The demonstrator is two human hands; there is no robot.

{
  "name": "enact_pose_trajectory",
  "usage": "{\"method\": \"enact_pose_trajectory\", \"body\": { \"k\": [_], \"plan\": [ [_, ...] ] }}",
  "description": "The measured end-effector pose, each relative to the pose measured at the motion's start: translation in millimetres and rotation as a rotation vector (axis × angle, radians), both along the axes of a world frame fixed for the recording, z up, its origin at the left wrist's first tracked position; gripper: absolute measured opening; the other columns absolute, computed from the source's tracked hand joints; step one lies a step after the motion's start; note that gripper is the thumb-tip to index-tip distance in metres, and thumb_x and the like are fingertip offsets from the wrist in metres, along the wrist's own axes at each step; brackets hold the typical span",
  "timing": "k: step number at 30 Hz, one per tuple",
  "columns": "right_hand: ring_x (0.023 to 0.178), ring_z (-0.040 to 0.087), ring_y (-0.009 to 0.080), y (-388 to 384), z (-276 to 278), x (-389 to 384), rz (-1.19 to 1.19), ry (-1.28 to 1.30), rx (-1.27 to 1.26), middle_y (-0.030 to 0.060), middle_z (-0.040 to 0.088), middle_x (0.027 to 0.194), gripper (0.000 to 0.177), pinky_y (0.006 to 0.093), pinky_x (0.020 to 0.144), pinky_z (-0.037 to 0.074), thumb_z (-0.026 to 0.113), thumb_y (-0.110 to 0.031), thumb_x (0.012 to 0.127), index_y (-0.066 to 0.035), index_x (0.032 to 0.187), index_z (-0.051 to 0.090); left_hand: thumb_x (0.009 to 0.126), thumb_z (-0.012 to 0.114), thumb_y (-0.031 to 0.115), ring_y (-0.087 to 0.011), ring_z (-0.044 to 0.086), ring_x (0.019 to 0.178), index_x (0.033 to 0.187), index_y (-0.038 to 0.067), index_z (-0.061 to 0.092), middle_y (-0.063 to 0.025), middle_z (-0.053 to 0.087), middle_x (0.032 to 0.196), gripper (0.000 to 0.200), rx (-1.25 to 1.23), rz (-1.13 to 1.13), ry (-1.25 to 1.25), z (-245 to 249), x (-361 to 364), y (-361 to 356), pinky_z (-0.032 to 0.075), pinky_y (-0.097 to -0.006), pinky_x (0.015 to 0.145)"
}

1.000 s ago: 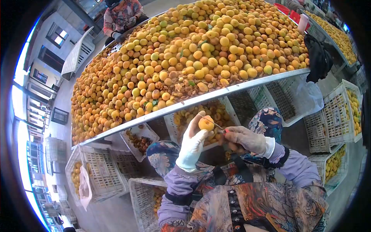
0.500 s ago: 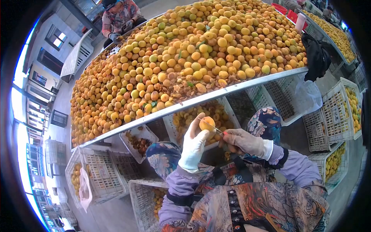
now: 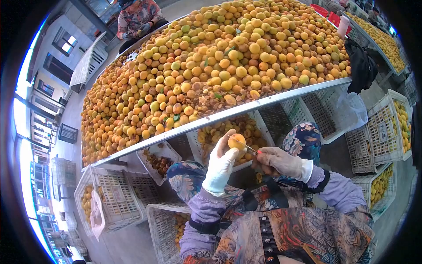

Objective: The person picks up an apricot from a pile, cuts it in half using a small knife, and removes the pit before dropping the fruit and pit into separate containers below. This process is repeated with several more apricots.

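My left hand (image 3: 221, 169), in a white glove, holds a yellow-orange fruit (image 3: 237, 141) between thumb and fingers. Closed round a small knife with a red part at its handle, my right hand (image 3: 283, 163) wears a soiled glove. The thin blade (image 3: 248, 148) reaches the fruit's right side. Below the hands' far side sits a white crate (image 3: 193, 141) with cut fruit pieces (image 3: 212, 133). A large heap of whole fruit (image 3: 193, 66) covers the table (image 3: 246, 105) in front, with brownish scraps near its edge.
White crates stand at the left (image 3: 118, 193), lower middle (image 3: 160, 229) and right (image 3: 373, 132). A small crate (image 3: 176, 154) holds dark pieces. Black cloth (image 3: 361, 66) hangs at the table's right corner. Another person (image 3: 137, 20) sits at the far left side.
The other person's hands have drawn together, away from the heap. My hands and the fruit stay nearly in place; the whole view has shifted slightly.
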State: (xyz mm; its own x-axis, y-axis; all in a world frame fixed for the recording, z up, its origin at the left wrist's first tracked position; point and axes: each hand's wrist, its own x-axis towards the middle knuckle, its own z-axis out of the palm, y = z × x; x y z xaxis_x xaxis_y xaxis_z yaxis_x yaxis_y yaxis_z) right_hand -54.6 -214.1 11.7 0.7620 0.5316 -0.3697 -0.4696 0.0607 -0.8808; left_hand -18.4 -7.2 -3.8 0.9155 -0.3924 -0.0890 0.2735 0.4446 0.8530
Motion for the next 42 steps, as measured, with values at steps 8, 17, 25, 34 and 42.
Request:
{"method": "enact_pose_trajectory", "body": {
  "k": [8,17,25,34,42],
  "plan": [
    [0.047,0.039,0.0043,1,-13,1,-0.037,-0.025,0.048,-0.0039,0.046,0.058,0.034,0.0186,0.042,0.029,0.046,-0.035,0.097,-0.004,0.093,0.06,0.089,0.058,0.017,-0.0212,0.054,0.11,0.135,-0.001,0.037,-0.0132,0.049,0.127,0.053,0.06,0.025,-0.07,-4,0,-2,0.042,-0.0325,0.097],
    [0.043,0.039,0.0059,18,-26,3,-0.119,0.015,0.079,-0.0037,0.045,0.055,0.033,0.0212,0.038,0.028,0.048,-0.041,0.095,-0.009,0.088,0.053,0.096,0.048,0.024,-0.0225,0.053,0.111,0.134,0.0,0.035,-0.0146,0.053,0.121,0.047,0.039,0.037,-0.034,-9,-5,-17,0.038,-0.0351,0.099],
    [0.038,0.035,0.006,19,-6,4,-0.11,0.187,0.082,-0.0027,0.043,0.052,0.035,0.021,0.034,0.025,0.045,-0.045,0.095,-0.012,0.084,0.051,0.093,0.05,0.016,-0.021,0.054,0.111,0.129,-0.003,0.042,-0.0136,0.056,0.118,0.041,0.244,0.152,-0.169,-19,-1,-23,0.038,-0.0325,0.099],
    [0.038,0.03,0.0065,27,-16,-11,-0.207,0.04,0.092,-0.0036,0.035,0.05,0.043,0.0217,0.036,0.023,0.041,-0.043,0.097,-0.004,0.088,0.056,0.098,0.045,0.027,-0.0217,0.054,0.11,0.122,0.001,0.046,-0.0132,0.056,0.114,0.035,-0.272,0.135,0.111,-19,0,-32,0.04,-0.0332,0.098],
    [0.032,0.028,0.0081,10,6,3,-0.094,0.32,0.156,-0.0023,0.034,0.046,0.044,0.0244,0.03,0.02,0.041,-0.046,0.096,-0.007,0.084,0.056,0.096,0.048,0.031,-0.025,0.054,0.11,0.132,0.001,0.039,-0.0146,0.051,0.123,0.047,0.125,0.153,-0.16,-17,9,-27,0.04,-0.04,0.098]
  ]
}}
